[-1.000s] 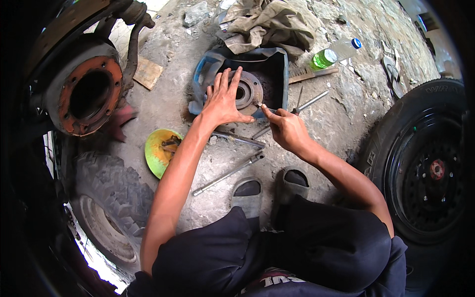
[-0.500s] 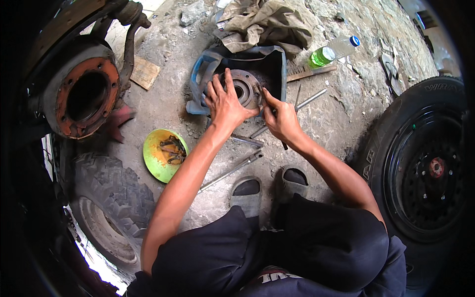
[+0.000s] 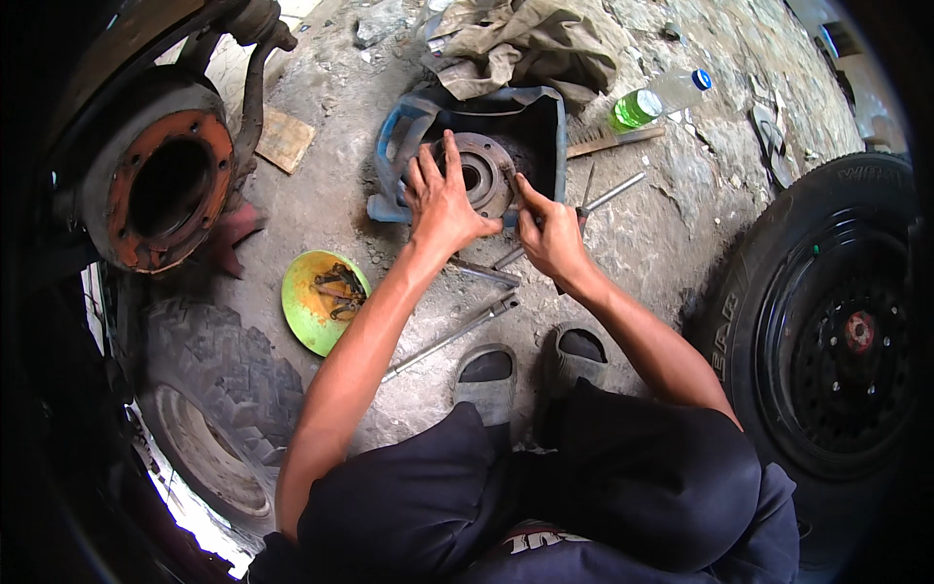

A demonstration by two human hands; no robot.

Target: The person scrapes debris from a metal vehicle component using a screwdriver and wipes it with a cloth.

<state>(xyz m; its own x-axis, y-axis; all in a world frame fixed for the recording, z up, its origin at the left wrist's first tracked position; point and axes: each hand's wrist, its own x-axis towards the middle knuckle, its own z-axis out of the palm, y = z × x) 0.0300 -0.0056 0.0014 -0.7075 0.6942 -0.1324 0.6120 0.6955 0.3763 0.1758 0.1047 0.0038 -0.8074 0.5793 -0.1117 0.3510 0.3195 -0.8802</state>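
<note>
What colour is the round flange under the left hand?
The flange is greyish brown, best shown in the head view.

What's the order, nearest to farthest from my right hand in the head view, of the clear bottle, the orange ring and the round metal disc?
1. Round metal disc: just left of the right hand, by its fingertips.
2. Clear bottle: beyond the hand, up and to its right.
3. Orange ring: far left.

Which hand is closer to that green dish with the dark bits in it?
The left hand. It lies spread on the round metal part, up and to the right of the green dish; the right hand is farther right, at that part's lower-right edge.
</note>
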